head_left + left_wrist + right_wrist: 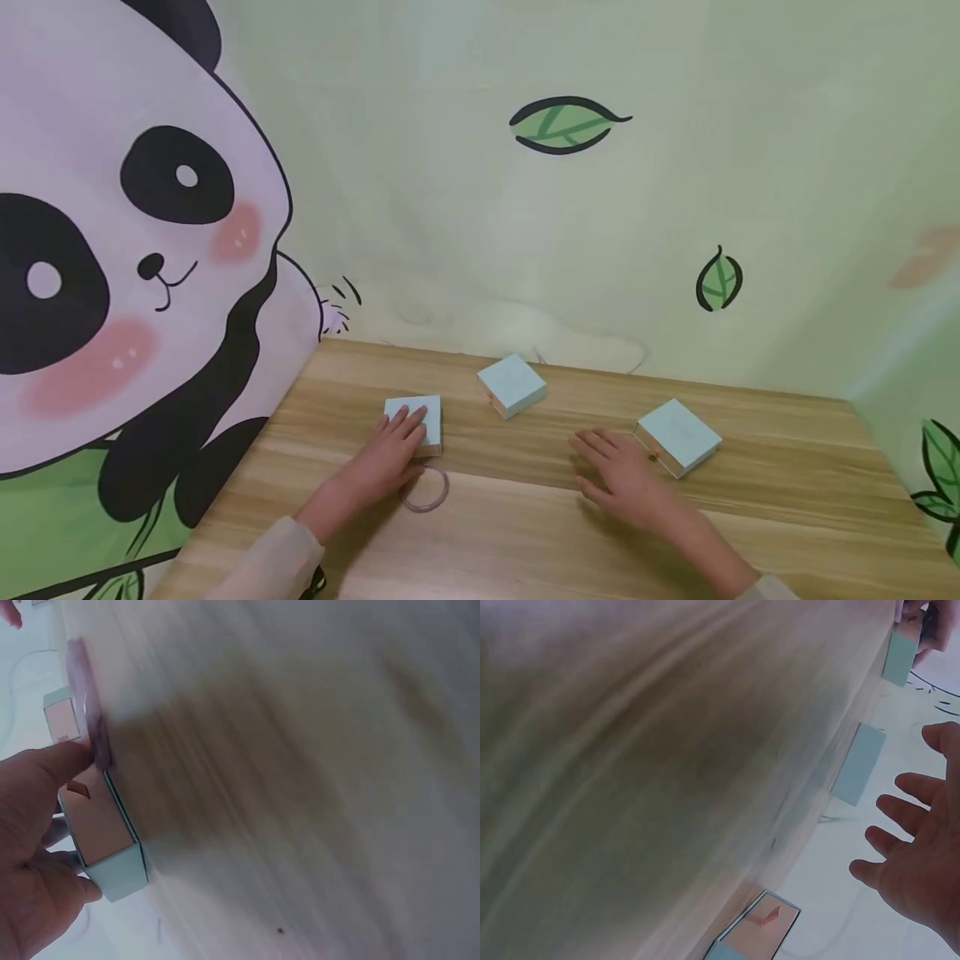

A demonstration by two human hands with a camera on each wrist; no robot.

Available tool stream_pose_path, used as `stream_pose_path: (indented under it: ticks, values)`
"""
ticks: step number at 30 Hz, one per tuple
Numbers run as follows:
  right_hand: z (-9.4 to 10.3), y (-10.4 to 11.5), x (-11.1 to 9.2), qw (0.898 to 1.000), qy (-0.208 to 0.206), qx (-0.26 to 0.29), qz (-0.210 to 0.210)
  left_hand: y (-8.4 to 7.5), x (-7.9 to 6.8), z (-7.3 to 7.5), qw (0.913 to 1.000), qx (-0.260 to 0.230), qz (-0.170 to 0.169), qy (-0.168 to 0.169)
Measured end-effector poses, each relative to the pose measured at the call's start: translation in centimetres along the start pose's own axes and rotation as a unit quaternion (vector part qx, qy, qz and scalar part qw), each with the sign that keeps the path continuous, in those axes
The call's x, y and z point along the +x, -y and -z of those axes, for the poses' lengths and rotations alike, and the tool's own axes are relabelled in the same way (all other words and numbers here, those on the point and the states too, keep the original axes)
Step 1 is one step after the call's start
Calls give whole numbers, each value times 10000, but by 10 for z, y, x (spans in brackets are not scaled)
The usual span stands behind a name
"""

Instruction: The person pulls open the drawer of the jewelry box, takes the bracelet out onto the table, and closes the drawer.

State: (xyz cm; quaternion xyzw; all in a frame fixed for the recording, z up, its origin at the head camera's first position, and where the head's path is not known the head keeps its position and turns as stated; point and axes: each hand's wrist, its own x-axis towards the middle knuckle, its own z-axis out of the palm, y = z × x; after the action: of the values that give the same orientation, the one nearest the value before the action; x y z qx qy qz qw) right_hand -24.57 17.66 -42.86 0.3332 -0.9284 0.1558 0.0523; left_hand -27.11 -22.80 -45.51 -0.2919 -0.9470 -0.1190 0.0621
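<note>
A light-blue box (432,437) with a tan front lies under my left hand (381,460), whose extended fingers rest across its top. In the left wrist view, a small reddish-brown tab (78,789) shows on the box's tan face. My left thumb touches a pale purple bangle (426,508) on the table in front of that box. My right hand (626,479) holds nothing; its fingers are spread over the table, left of another light-blue box (681,433). That box also has a tab on its tan side.
A third light-blue box (513,383) stands between the other two, farther back near the wall. The wooden table (510,542) meets a pale green backdrop (450,208) with a printed panda and leaves. A dark item (315,582) shows beside the left sleeve.
</note>
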Motion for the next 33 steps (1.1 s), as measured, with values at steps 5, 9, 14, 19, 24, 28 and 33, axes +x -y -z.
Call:
stream_pose_path:
  ticks: [5, 9, 14, 19, 24, 28, 33]
  values:
    - [-4, 6, -4, 9997, 29, 236, -74, 8, -2, -5, 9993, -4, -126, -361]
    - [-4, 8, -2, 9992, 55, 407, -22, 26, 1, 0, 9991, 74, -102, -411]
    - [-8, 11, -1, 9978, 202, 629, -112, 52, 3, 7, 9995, 193, -78, -234]
    - [-11, 13, 2, 9976, 201, 653, -103, 71, 4, 11, 9995, 80, -315, -62]
    - [-13, 12, 11, 9981, 106, 609, 21, 86, 10, 18, 9984, -42, -552, -115]
    - [-13, 11, 15, 9980, 113, 625, 20, 94, 15, 21, 9974, -42, -714, -52]
    - [-14, 11, 17, 9980, 203, 597, 54, 101, 21, 23, 9968, -137, -778, 101]
